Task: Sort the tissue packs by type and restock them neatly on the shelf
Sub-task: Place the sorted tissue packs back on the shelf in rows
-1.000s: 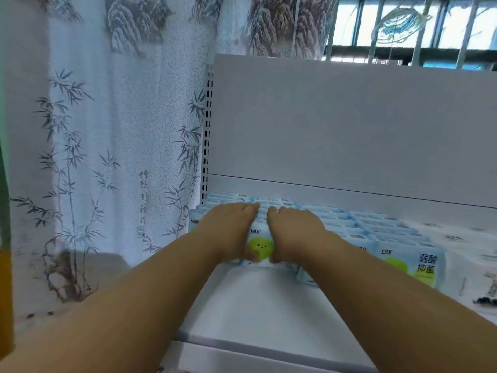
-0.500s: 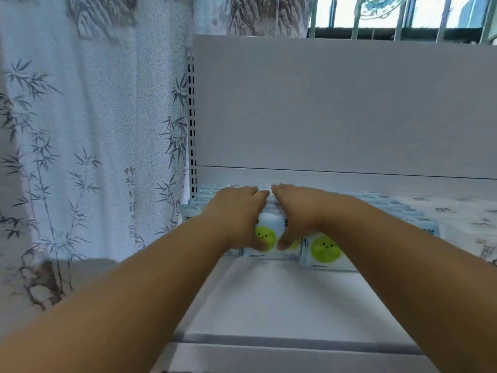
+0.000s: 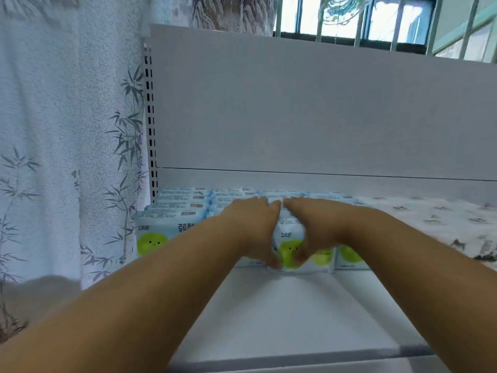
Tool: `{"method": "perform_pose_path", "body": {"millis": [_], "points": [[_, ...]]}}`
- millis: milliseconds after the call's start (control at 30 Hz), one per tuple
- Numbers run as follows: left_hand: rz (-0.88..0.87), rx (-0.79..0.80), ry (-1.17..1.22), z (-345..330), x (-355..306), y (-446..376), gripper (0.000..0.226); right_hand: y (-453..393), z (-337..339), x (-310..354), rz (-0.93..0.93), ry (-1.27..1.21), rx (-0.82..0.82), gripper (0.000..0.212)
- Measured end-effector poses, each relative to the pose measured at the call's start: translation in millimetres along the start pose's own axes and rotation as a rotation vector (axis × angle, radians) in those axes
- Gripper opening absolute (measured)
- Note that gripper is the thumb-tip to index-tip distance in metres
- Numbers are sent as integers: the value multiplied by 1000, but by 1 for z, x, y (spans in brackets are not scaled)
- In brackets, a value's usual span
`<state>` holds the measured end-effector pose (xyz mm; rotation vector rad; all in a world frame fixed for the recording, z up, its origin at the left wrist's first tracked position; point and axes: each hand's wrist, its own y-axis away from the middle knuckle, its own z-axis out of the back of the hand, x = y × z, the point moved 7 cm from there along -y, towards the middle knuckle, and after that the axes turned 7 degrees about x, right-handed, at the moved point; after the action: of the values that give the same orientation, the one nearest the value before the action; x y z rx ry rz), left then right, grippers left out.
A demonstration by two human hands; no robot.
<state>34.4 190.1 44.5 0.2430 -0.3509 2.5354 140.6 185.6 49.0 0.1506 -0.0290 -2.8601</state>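
Observation:
Light blue tissue packs with a green smiling dot stand in rows at the back left of the white shelf (image 3: 282, 316). One of them, the front blue pack (image 3: 289, 246), sits between my two hands. My left hand (image 3: 252, 230) grips its left side and top. My right hand (image 3: 317, 230) grips its right side, thumbs nearly meeting on the front. Another blue pack (image 3: 158, 232) stands at the far left of the row. White packs with ink-painting print (image 3: 435, 219) fill the shelf's right part.
A grey back panel (image 3: 309, 109) rises behind the packs, with a slotted upright (image 3: 150, 117) at its left. A bamboo-print curtain (image 3: 67, 146) hangs left of the shelf. Barred windows show above. The shelf's front half is bare white board.
Both hands stayed on the same blue pack and squeezed closer together on it. The camera view shifted, showing more of the left end of the row.

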Motion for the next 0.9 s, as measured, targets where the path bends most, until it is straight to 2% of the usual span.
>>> {"method": "perform_pose_path", "body": {"millis": [133, 333, 400, 533, 600, 700, 733, 800, 900], "points": [[14, 19, 37, -3, 3, -1, 104, -5, -2, 1, 31, 63, -88, 95], [45, -56, -63, -2, 1, 2, 101, -13, -6, 2, 89, 169, -145, 96], [52, -80, -71, 2, -4, 1, 102, -15, -4, 0, 107, 150, -99, 100], [56, -164, -36, 10, -24, 1, 103, -17, 5, -13, 149, 78, 108, 103], [88, -174, -66, 9, -32, -2, 108, -16, 15, -21, 157, 59, 187, 91], [159, -181, -179, 11, -39, -4, 111, -20, 28, -39, 212, -127, 268, 52], [161, -182, -220, 11, -44, -4, 108, -23, 34, -44, 230, -269, 259, 44], [123, -181, -258, 8, -57, -3, 99, -37, 44, -55, 200, -464, 164, 40], [54, -173, -225, 1, -78, -4, 98, -60, 52, -55, 99, -279, 22, 39]]}}
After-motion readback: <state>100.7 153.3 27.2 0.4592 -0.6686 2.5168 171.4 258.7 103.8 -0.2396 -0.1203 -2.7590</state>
